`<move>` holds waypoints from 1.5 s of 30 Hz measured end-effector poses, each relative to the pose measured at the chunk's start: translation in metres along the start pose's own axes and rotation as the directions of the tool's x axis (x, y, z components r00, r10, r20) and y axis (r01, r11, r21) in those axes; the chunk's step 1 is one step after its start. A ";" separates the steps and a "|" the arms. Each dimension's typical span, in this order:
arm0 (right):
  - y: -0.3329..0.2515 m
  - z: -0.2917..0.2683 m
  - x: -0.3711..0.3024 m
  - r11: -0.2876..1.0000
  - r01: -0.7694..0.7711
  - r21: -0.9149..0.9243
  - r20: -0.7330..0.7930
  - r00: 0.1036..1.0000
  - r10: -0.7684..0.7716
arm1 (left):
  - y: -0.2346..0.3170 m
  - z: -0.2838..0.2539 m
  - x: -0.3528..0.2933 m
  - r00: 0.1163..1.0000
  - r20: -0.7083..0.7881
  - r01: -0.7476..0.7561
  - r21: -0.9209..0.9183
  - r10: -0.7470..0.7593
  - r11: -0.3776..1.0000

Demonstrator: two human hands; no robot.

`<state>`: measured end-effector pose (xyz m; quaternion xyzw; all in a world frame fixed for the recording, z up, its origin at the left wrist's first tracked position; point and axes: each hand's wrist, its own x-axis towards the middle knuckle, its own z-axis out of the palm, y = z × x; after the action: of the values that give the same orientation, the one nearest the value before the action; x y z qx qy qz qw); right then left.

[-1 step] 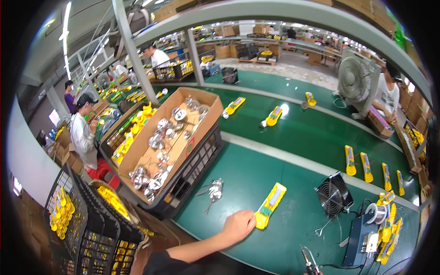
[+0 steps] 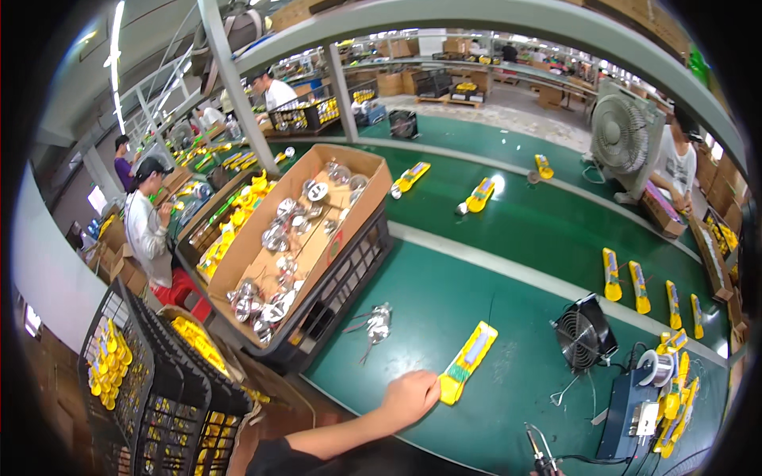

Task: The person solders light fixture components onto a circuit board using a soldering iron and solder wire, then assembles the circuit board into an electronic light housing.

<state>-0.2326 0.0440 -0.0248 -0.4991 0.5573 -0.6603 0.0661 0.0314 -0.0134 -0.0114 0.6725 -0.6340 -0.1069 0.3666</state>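
Observation:
My left hand point(image 2: 412, 397) is closed, fingertips pinching the lower end of a yellow plastic housing point(image 2: 474, 355) that lies on the green bench. Inside the housing sit a pale, flat block and green wiring. At the lower edge, a soldering iron point(image 2: 540, 451) points upward; only a sliver of my right hand point(image 2: 546, 473) shows around its handle, the rest being cut off. Left of the housing, shiny silver reflector parts point(image 2: 379, 324) with leads rest on the bench.
A cardboard box point(image 2: 333, 262) of silver reflectors sits on a black crate at left. A small black fan point(image 2: 585, 333), a blue soldering unit point(image 2: 625, 412), a solder wire spool point(image 2: 656, 368) and yellow housings stand at right. Beyond runs a green belt point(image 2: 540, 238) carrying yellow housings.
The view has shifted slightly, so the scene sits a little lower and to the right. My left hand stays on the yellow housing.

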 end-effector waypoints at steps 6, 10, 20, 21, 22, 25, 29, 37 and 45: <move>-0.004 0.009 -0.004 0.995 0.002 -0.099 0.075 0.997 0.005 | 0.003 -0.050 -0.052 0.985 0.135 0.119 -0.067 -0.110 0.991; -0.011 0.012 -0.009 1.000 0.005 0.001 0.088 0.996 -0.005 | -0.037 -0.070 -0.040 0.943 -0.207 0.252 -0.064 -0.259 0.966; -0.014 0.019 -0.017 0.997 -0.037 0.065 0.085 0.996 0.032 | -0.075 -0.070 -0.021 0.912 -0.267 0.365 0.185 -0.310 0.913; -0.013 0.018 -0.018 0.994 -0.039 0.099 0.073 0.997 0.032 | -0.075 -0.070 -0.023 0.914 -0.262 0.362 0.183 -0.309 0.914; -0.013 0.018 -0.018 0.995 -0.037 0.092 0.068 0.997 0.031 | -0.075 -0.071 -0.024 0.904 -0.269 0.374 0.122 -0.332 0.919; -0.019 0.020 -0.018 0.987 -0.109 0.117 0.088 0.991 0.099 | -0.071 -0.077 -0.029 0.894 -0.286 0.366 0.021 -0.345 0.930; -0.024 0.021 -0.015 0.998 -0.033 0.048 0.146 0.989 0.025 | -0.061 -0.093 -0.035 0.885 -0.420 0.217 -0.014 -0.203 0.976; -0.021 0.013 -0.019 0.999 -0.017 0.045 0.169 0.986 0.009 | -0.054 -0.061 -0.045 0.981 -0.178 0.018 -0.307 -0.076 0.952; -0.018 0.015 0.009 0.977 0.168 0.131 0.418 0.884 -0.208 | -0.017 -0.026 -0.063 0.988 -0.147 0.019 -0.173 -0.045 0.985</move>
<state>-0.2180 0.0342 -0.0070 -0.6804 0.4474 -0.5620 0.1452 0.0497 0.0531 -0.0234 0.6548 -0.5820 -0.1159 0.4680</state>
